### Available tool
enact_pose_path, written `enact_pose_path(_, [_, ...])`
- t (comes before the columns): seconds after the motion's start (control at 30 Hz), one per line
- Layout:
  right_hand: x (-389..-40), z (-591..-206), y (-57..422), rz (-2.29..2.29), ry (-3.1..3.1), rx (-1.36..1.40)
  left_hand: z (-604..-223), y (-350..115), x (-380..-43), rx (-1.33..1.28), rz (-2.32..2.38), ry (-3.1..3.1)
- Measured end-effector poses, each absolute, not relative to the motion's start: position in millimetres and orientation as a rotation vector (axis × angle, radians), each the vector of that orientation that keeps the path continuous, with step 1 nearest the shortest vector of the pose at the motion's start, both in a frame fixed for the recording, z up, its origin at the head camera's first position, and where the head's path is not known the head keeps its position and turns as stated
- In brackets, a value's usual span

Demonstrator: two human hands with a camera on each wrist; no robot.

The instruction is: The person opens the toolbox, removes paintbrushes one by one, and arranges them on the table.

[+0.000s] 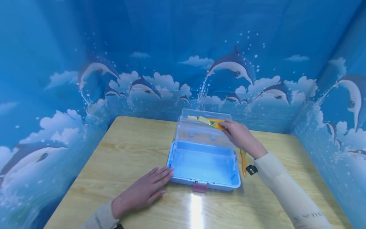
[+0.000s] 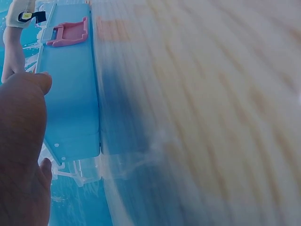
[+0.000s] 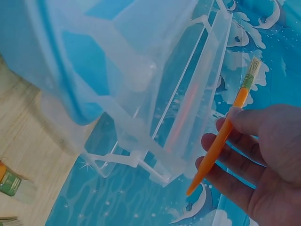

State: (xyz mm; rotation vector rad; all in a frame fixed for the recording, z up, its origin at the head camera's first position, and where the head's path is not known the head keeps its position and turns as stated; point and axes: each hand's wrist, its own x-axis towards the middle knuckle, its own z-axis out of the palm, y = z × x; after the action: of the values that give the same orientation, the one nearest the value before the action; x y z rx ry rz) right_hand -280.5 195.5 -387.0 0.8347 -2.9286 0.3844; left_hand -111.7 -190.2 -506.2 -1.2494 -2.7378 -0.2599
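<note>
A light-blue plastic box [image 1: 204, 187] with raised translucent trays [image 1: 183, 135] stands on the table. My right hand [image 1: 243, 135] pinches a paintbrush [image 3: 221, 136] with an orange handle and pale bristles, thumb on one side and fingers on the other. In the head view it overlaps the upper tray, its bristles pointing left. Behind it another paintbrush [image 1: 192, 117] lies in that tray, showing as an orange streak through the plastic in the right wrist view. My left hand [image 1: 143, 192] has its fingers straight, fingertips at the box's front left corner.
An orange-handled paintbrush [image 1: 243, 163] lies on the table to the right of the box. Two brush ends, one a paintbrush with a green band [image 3: 11, 183], show at the right wrist view's left edge. A pink latch [image 1: 200, 187] hangs at the box's front. Dolphin-printed curtains [image 1: 160, 38] surround the wooden table [image 1: 128, 143].
</note>
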Motion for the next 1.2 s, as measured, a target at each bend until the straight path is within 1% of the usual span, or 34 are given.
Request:
enact_pose_path(0.47, [-271.2, -393.2, 210.7, 0.405, -2.854, 0.821, -507.7, -189.5, -112.6, -1.241, -0.263, -2.698])
enact_pose_path(0.87, [-249.2, -405.9, 225.0, 0.467, -2.845, 0.740, -508.2, -188.9, -109.5, -1.235, -0.242, -2.665])
enact_pose_path(1.2, [-238.4, -413.0, 236.6, 0.488, -2.826, 0.697, -508.2, -189.0, -109.7, -1.237, -0.244, -2.640])
